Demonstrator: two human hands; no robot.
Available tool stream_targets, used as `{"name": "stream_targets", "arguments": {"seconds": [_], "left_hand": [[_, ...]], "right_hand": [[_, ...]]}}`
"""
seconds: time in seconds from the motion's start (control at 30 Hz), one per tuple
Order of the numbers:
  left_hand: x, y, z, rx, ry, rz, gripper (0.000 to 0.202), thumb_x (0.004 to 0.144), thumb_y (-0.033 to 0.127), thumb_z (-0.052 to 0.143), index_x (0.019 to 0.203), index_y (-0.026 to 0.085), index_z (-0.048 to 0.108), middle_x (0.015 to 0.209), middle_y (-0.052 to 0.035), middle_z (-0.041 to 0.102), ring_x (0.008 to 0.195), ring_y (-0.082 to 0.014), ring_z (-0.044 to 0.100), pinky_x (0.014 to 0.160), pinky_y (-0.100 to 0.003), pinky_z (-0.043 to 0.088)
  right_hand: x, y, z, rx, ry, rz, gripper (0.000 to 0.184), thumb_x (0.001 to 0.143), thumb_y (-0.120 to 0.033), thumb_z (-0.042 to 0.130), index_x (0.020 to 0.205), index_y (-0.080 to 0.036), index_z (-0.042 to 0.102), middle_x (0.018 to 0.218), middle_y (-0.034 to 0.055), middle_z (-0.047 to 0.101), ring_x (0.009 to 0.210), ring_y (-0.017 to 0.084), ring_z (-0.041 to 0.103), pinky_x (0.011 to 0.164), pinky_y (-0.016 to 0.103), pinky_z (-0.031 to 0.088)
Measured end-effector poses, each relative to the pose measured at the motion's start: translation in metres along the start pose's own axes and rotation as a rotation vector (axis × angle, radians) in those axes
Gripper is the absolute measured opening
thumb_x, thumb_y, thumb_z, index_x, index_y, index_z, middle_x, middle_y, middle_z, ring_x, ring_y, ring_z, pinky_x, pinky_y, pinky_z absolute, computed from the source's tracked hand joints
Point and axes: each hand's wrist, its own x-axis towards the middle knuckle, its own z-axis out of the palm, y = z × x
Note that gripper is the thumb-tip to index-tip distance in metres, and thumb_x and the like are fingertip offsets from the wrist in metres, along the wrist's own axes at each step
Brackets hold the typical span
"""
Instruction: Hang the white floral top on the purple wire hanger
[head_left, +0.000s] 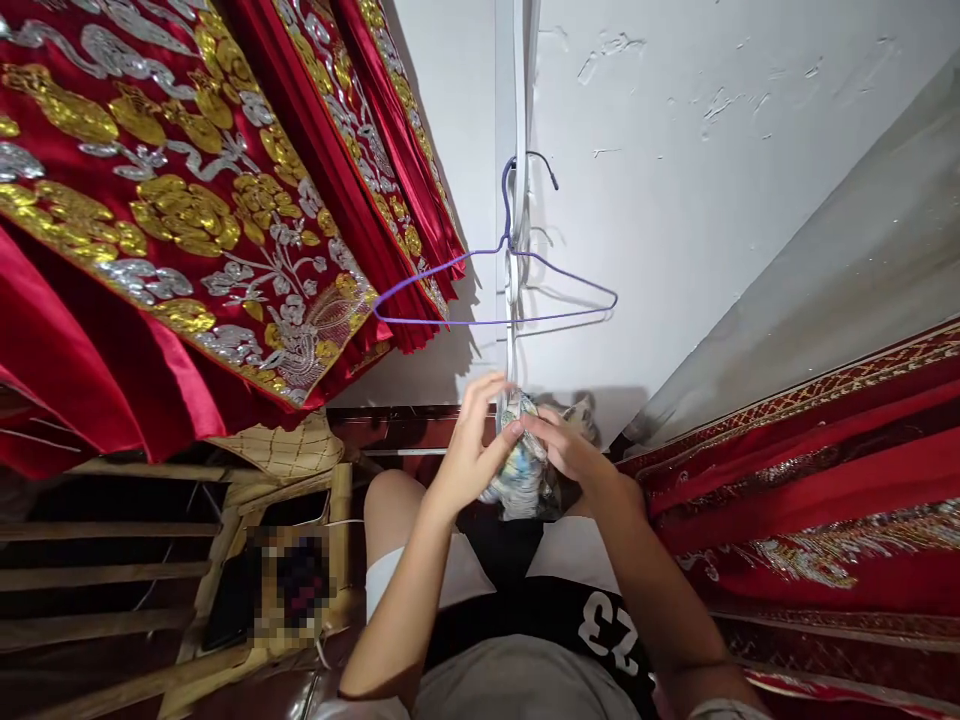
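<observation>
Both my hands meet in front of me over my knees. My left hand and my right hand are closed on a small crumpled bundle of clear plastic with colourful contents. A thin wire or cord runs up from the bundle toward a purple wire hanger hooked on a white wall fitting above. What exactly is inside the plastic I cannot make out.
Red garments with gold and silver embroidery hang at the left. More red embroidered cloth lies at the right. A bamboo chair or rack stands at lower left with a dark object on it. A white wall is ahead.
</observation>
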Motion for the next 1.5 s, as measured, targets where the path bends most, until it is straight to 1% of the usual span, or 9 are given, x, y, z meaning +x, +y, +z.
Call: {"name": "stream_targets", "arguments": {"seconds": [0.07, 0.13, 0.27, 0.37, 0.47, 0.73, 1.0, 1.3, 1.5], "left_hand": [[0.003, -0.009, -0.012, -0.040, -0.121, -0.027, 0.056, 0.104, 0.045, 0.046, 0.154, 0.024, 0.032, 0.156, -0.0146, 0.043, 0.145, -0.0261, 0.041, 0.121, -0.042, 0.032], [0.003, -0.015, -0.023, -0.058, -0.346, -0.111, 0.052, 0.105, 0.048, 0.041, 0.149, 0.020, 0.041, 0.142, -0.0132, 0.058, 0.128, -0.0257, 0.056, 0.110, -0.038, 0.042], [-0.004, -0.024, -0.046, 0.182, -0.585, -0.284, 0.039, 0.099, 0.049, 0.050, 0.100, 0.015, 0.068, 0.088, -0.0034, 0.069, 0.078, -0.0192, 0.060, 0.075, -0.027, 0.047], [-0.010, -0.032, -0.073, 0.444, -0.549, -0.366, 0.029, 0.087, 0.046, 0.064, 0.079, 0.018, 0.067, 0.071, -0.0026, 0.065, 0.063, -0.0187, 0.054, 0.064, -0.026, 0.040], [-0.010, -0.037, -0.102, 0.678, -0.536, -0.452, 0.013, 0.076, 0.035, 0.071, 0.072, 0.023, 0.067, 0.067, -0.0048, 0.064, 0.061, -0.0227, 0.057, 0.064, -0.028, 0.040], [0.033, 0.002, -0.141, 0.723, -0.193, -0.067, 0.021, 0.085, 0.035, 0.056, 0.070, 0.021, 0.062, 0.094, -0.0114, 0.068, 0.087, -0.0291, 0.062, 0.086, -0.036, 0.045], [0.071, -0.008, -0.141, 0.412, -0.532, -0.579, 0.022, 0.064, 0.023, 0.083, 0.052, 0.020, 0.066, 0.054, -0.0014, 0.059, 0.050, -0.0177, 0.048, 0.057, -0.028, 0.039], [0.086, 0.017, -0.136, 0.313, -0.016, -0.085, 0.008, 0.081, 0.019, 0.070, 0.076, 0.017, 0.075, 0.119, -0.0091, 0.071, 0.115, -0.0276, 0.062, 0.111, -0.035, 0.043], [0.118, 0.005, -0.117, -0.148, 0.072, -0.172, 0.005, 0.082, 0.016, 0.075, 0.079, 0.015, 0.071, 0.073, -0.0018, 0.065, 0.069, -0.0162, 0.063, 0.070, -0.023, 0.053]], "right_hand": [[0.001, -0.022, -0.013, -0.009, -0.126, 0.066, 0.046, 0.067, -0.055, 0.082, 0.091, -0.018, 0.068, 0.078, 0.0035, 0.066, 0.073, 0.020, 0.063, 0.070, 0.033, 0.053], [0.005, -0.046, -0.028, -0.128, -0.182, 0.061, 0.033, 0.062, -0.036, 0.084, 0.082, -0.017, 0.066, 0.071, 0.0007, 0.063, 0.065, 0.017, 0.060, 0.062, 0.030, 0.050], [0.032, -0.074, -0.053, -0.388, 0.149, -0.175, 0.024, 0.067, -0.020, 0.070, 0.092, -0.018, 0.068, 0.078, 0.0013, 0.066, 0.066, 0.017, 0.061, 0.059, 0.028, 0.048], [0.062, -0.066, -0.067, -0.517, 0.332, -0.378, 0.053, 0.074, -0.020, 0.065, 0.127, -0.021, 0.066, 0.114, 0.0077, 0.073, 0.102, 0.026, 0.068, 0.089, 0.038, 0.054], [0.077, -0.047, -0.079, -0.611, 0.267, -0.385, 0.051, 0.082, -0.023, 0.059, 0.132, -0.022, 0.068, 0.138, 0.0082, 0.067, 0.132, 0.029, 0.057, 0.113, 0.043, 0.041], [0.018, -0.053, -0.088, -0.666, 0.471, -0.374, 0.017, 0.083, -0.026, 0.057, 0.079, -0.017, 0.071, 0.082, 0.0032, 0.070, 0.081, 0.020, 0.062, 0.071, 0.029, 0.045], [0.008, -0.058, -0.081, -0.661, 0.512, -0.342, 0.017, 0.077, -0.024, 0.056, 0.082, -0.018, 0.071, 0.084, 0.0036, 0.070, 0.084, 0.021, 0.061, 0.072, 0.028, 0.045], [0.006, -0.063, -0.066, -0.621, 0.452, -0.287, 0.012, 0.075, -0.025, 0.055, 0.065, -0.020, 0.053, 0.065, -0.0010, 0.049, 0.066, 0.014, 0.043, 0.058, 0.026, 0.033], [0.004, -0.063, -0.061, -0.513, 0.370, -0.294, 0.017, 0.076, -0.028, 0.055, 0.062, -0.020, 0.049, 0.063, -0.0010, 0.046, 0.062, 0.014, 0.043, 0.055, 0.027, 0.034]]}}
